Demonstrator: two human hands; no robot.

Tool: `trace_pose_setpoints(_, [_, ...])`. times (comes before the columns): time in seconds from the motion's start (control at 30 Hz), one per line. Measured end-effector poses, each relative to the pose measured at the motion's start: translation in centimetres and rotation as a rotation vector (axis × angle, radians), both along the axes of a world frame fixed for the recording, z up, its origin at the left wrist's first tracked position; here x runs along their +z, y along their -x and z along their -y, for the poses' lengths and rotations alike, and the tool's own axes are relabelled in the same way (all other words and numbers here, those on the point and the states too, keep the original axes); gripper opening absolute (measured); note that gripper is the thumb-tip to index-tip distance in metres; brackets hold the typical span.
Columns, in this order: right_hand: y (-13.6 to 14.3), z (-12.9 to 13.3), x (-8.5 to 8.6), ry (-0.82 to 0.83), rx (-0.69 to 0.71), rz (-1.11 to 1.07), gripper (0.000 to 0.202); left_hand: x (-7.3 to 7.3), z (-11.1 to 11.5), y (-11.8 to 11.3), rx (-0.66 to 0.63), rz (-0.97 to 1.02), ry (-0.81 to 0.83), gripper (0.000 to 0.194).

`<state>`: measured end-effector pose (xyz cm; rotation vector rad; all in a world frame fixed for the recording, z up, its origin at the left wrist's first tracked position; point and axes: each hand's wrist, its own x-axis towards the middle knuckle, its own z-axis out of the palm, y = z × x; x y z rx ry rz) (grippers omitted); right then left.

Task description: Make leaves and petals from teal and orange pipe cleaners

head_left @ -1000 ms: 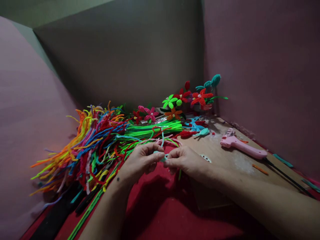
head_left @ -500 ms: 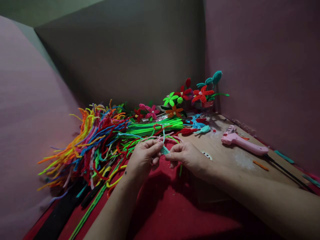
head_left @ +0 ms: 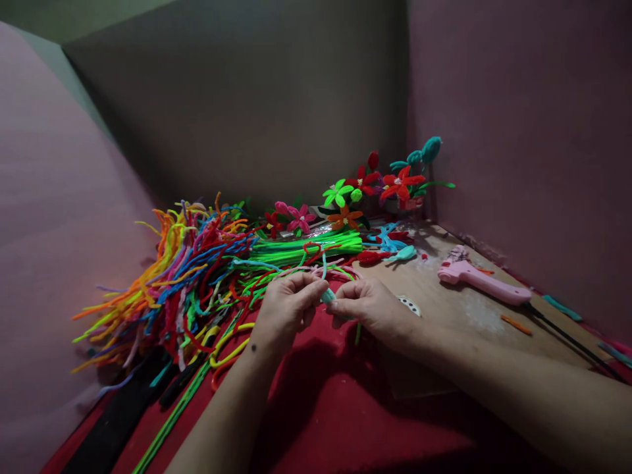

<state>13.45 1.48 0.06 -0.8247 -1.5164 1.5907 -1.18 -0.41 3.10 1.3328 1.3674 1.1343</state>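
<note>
Between my two hands is a light teal pipe cleaner (head_left: 328, 297), bent into a small folded shape, with one end sticking up. My left hand (head_left: 295, 299) pinches it from the left side between thumb and fingers. From the right, my right hand (head_left: 363, 305) grips its lower part with thumb and forefinger. Fingers cover much of the folded piece. Just beyond the hands lie pink and green pipe cleaners and a bundle of bright green pipe cleaners (head_left: 309, 249).
A large heap of multicoloured pipe cleaners (head_left: 182, 276) lies at left. Finished pipe-cleaner flowers (head_left: 345, 214) stand at the back. On a brown board (head_left: 459, 342) at right rests a pink glue gun (head_left: 486, 280) with a black cord. Red cloth (head_left: 336, 395) covers the table.
My hands stay almost in place, with small finger shifts on the teal pipe cleaner, which stands slightly more upright between them. The camera view has moved a little.
</note>
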Motion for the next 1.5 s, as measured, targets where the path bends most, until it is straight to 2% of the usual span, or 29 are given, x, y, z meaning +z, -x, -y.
trace_pose_setpoints(0.1, [-0.1,0.0,0.0,-0.028,-0.046,0.009,0.014,-0.2,0.0,-0.2,-0.073,0.092,0.085,0.026])
trace_pose_setpoints(0.23, [-0.2,-0.2,-0.5,-0.049,-0.087,0.041,0.013,-0.4,0.2,-1.0,-0.01,-0.096,0.018,0.027])
trace_pose_setpoints(0.33, [-0.1,-0.3,-0.6,-0.02,-0.048,0.003,0.013,-0.2,0.4,-1.2,0.03,-0.207,-0.053,0.025])
trace_pose_setpoints(0.4, [-0.1,-0.3,-0.4,0.006,-0.005,-0.045,0.012,0.0,0.3,-0.9,-0.006,-0.169,-0.019,0.027])
trace_pose_setpoints(0.5, [0.0,-0.2,-0.1,0.036,0.034,-0.104,0.012,0.1,0.1,-0.2,-0.076,0.002,0.058,0.028])
trace_pose_setpoints(0.6, [0.1,-0.2,-0.1,0.067,0.028,-0.115,0.012,0.1,-0.1,0.3,-0.059,0.128,0.048,0.026])
trace_pose_setpoints(0.77, [0.2,-0.2,-0.2,0.08,0.046,-0.118,0.012,-0.2,0.0,0.0,-0.043,0.016,-0.026,0.029])
trace_pose_setpoints(0.87, [0.1,-0.1,0.0,0.028,0.08,-0.108,0.016,-0.4,-0.1,-0.1,-0.036,-0.084,-0.108,0.029])
trace_pose_setpoints(0.93, [0.0,0.0,0.1,-0.008,0.1,-0.075,0.018,-0.3,-0.1,-0.2,-0.039,-0.113,-0.104,0.029])
trace_pose_setpoints(1.07, [0.0,-0.2,-0.1,-0.005,0.1,-0.059,0.018,0.1,0.0,-0.3,-0.07,-0.083,-0.032,0.028])
trace_pose_setpoints(1.2, [0.0,-0.5,-0.3,-0.027,0.014,-0.041,0.017,-0.1,0.1,-0.4,-0.093,-0.015,-0.014,0.028])
trace_pose_setpoints(1.3, [0.0,-0.4,-0.3,-0.054,-0.028,0.015,0.019,-0.2,0.1,-0.5,-0.06,0.036,0.018,0.029])
trace_pose_setpoints(1.37, [0.0,-0.3,-0.2,-0.054,-0.006,0.014,0.021,0.0,0.3,-0.6,-0.036,0.035,0.032,0.03])
trace_pose_setpoints(1.5, [-0.1,-0.2,-0.2,0.006,0.107,-0.135,0.021,0.5,0.6,-0.9,-0.044,0.04,0.022,0.03])
